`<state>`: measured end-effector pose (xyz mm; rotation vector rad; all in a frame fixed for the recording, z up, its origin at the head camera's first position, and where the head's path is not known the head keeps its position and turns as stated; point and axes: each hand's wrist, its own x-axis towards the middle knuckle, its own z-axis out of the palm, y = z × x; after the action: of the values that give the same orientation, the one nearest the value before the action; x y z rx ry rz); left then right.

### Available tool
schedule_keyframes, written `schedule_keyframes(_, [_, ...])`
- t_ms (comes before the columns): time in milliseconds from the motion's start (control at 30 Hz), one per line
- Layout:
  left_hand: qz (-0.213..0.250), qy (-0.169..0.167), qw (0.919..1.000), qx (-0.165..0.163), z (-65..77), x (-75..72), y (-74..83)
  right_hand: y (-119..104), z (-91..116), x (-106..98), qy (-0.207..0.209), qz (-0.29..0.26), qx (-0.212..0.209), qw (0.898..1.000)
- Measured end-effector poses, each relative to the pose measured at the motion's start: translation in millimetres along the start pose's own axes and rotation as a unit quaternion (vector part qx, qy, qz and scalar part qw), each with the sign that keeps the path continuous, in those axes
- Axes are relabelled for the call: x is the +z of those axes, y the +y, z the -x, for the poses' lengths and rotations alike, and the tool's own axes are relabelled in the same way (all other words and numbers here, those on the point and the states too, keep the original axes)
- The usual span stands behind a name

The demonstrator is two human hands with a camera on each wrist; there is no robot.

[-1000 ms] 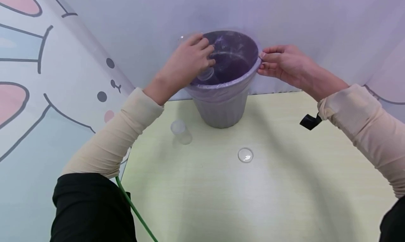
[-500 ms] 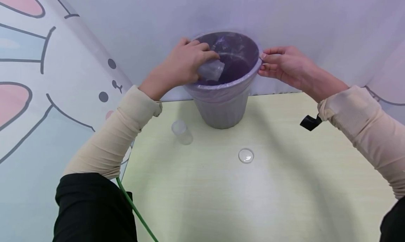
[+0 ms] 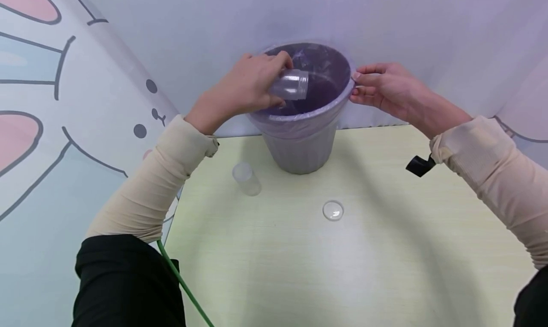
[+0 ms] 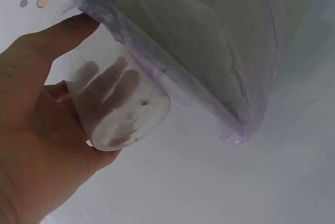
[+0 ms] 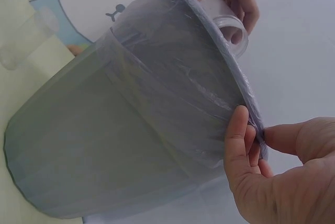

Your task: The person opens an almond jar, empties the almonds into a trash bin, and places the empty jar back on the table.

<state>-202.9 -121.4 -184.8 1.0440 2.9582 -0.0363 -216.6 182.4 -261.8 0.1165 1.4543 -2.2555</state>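
A trash bin [image 3: 299, 146] with a thin purple bag folded over its rim stands at the back of the table. My left hand [image 3: 244, 87] grips a clear plastic jar [image 3: 292, 84], tilted on its side over the bin's mouth with its threaded opening facing right. In the left wrist view the jar's round base [image 4: 133, 124] shows, and fingers are visible through its wall. My right hand [image 3: 389, 87] pinches the bagged rim on the bin's right side. The right wrist view shows the thumb [image 5: 282, 137] on one side of the rim and fingers on the other.
Another clear jar [image 3: 247, 178] stands on the table [image 3: 291, 270] left of the bin. A round clear lid [image 3: 333, 210] lies in front of the bin. A green cord [image 3: 184, 284] runs by the left arm. A pale curtain-like wall rises behind.
The left hand has turned the jar from hanging upright at the bin's left rim to lying sideways, mouth to the right, over the opening. The right hand stays on the rim.
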Motion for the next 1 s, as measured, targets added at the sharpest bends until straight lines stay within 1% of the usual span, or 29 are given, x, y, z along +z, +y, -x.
schedule_keyframes(267, [-0.051,-0.015,0.9986,0.007,-1.4,0.4,2.4,0,0,0,0.001,0.002,0.0,1.0])
schedule_keyframes(333, [-0.073,-0.012,0.9972,0.009,-0.8,0.9,2.5,0,0,1,0.002,0.004,-0.001,1.0])
schedule_keyframes(433, [-0.124,-0.002,0.9923,0.011,1.1,2.6,1.6,0,0,1,0.003,0.004,-0.001,1.0])
schedule_keyframes(567, [-0.189,0.013,0.9818,0.006,4.2,5.0,-0.8,-1,-1,1,0.006,0.003,0.0,1.0])
schedule_keyframes(633, [-0.215,0.024,0.9764,0.006,5.2,6.1,-2.8,-1,-1,1,0.006,0.003,-0.001,1.0])
schedule_keyframes(700, [-0.244,0.042,0.9688,0.01,5.9,7.2,-5.0,-1,-1,1,0.004,0.002,-0.001,1.0])
schedule_keyframes(833, [-0.298,0.079,0.951,0.02,6.3,9.6,-9.2,-2,-2,1,-0.001,0.004,-0.002,1.0])
schedule_keyframes(900, [-0.322,0.085,0.9428,0.02,6.7,10.6,-10.4,-1,-2,1,-0.001,0.003,-0.001,1.0])
schedule_keyframes(1000, [-0.341,0.081,0.9363,0.017,7.4,11.5,-10.3,-1,-2,1,0.002,0.0,0.0,1.0])
